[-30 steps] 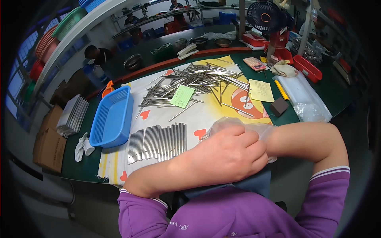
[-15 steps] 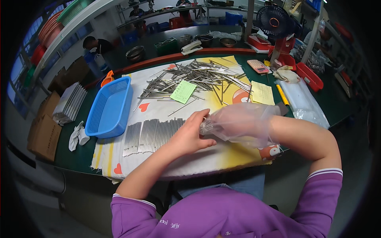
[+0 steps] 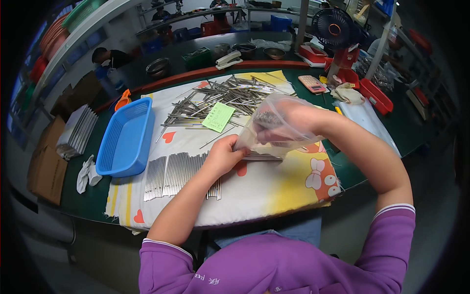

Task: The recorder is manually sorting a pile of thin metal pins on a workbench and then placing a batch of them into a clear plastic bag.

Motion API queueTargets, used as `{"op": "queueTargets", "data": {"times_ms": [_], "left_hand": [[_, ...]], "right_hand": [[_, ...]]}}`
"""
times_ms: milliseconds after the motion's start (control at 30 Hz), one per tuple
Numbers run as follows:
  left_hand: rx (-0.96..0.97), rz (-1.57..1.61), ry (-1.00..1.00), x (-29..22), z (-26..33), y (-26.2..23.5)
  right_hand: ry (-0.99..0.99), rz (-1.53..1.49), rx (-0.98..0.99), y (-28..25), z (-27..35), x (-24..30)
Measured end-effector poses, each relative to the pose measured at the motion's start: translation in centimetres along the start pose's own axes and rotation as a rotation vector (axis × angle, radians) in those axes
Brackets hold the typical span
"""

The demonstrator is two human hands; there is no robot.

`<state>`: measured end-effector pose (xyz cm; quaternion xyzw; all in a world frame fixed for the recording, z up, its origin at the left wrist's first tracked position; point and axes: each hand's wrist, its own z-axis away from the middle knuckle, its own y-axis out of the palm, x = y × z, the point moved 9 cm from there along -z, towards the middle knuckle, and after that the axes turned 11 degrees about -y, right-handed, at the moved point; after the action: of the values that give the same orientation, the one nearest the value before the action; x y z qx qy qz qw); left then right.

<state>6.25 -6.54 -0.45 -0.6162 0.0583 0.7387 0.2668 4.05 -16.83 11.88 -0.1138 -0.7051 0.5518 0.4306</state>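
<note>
My right hand point(image 3: 293, 115) is inside a clear plastic bag point(image 3: 306, 134), its fingers curled round a bundle of thin metal rods point(image 3: 267, 117) whose clustered ends show through the film. My left hand point(image 3: 226, 156) pinches the bag's left edge between thumb and fingers. A few rods point(image 3: 264, 156) show below the bag; whether they belong to the bundle I cannot tell. Left of my left hand, a row of metal rods point(image 3: 171, 176) lies side by side on the patterned cloth point(image 3: 235, 201). Beyond both hands spreads a loose heap of rods point(image 3: 230, 95) with a green paper slip point(image 3: 219, 116) on it.
At the left stand a blue plastic basket point(image 3: 125, 139), a white glove point(image 3: 88, 174) and a cardboard box point(image 3: 46, 169). To the right lie a calculator point(image 3: 312, 83), a red tray point(image 3: 376, 96) and flat plastic bags point(image 3: 372, 122). A fan point(image 3: 334, 28) stands behind.
My right hand, with the bag and bundle, has moved up and away from me. My left hand has left the bundle's end and now grips the bag's edge. The view has shifted slightly.
</note>
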Motion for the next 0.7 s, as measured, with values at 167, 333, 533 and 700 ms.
{"op": "queueTargets", "data": {"times_ms": [167,333,533,700], "left_hand": [[-0.313,-0.128,0.246,-2.0,1.0,-3.6],[-0.335,-0.170,0.149,-0.7,0.7,-3.6],[-0.470,-0.183,0.088,1.3,0.1,-4.7],[-0.595,-0.169,0.116,0.7,0.5,-5.9]], "right_hand": [[-0.050,-0.681,-0.437,-1.0,2.2,-0.6],[-0.129,-1.067,-0.838,-2.9,5.1,-2.4],[-0.587,-1.071,-1.107,-9.2,11.5,-0.3],[-0.682,-0.741,-1.120,-6.0,14.2,2.6]]}}
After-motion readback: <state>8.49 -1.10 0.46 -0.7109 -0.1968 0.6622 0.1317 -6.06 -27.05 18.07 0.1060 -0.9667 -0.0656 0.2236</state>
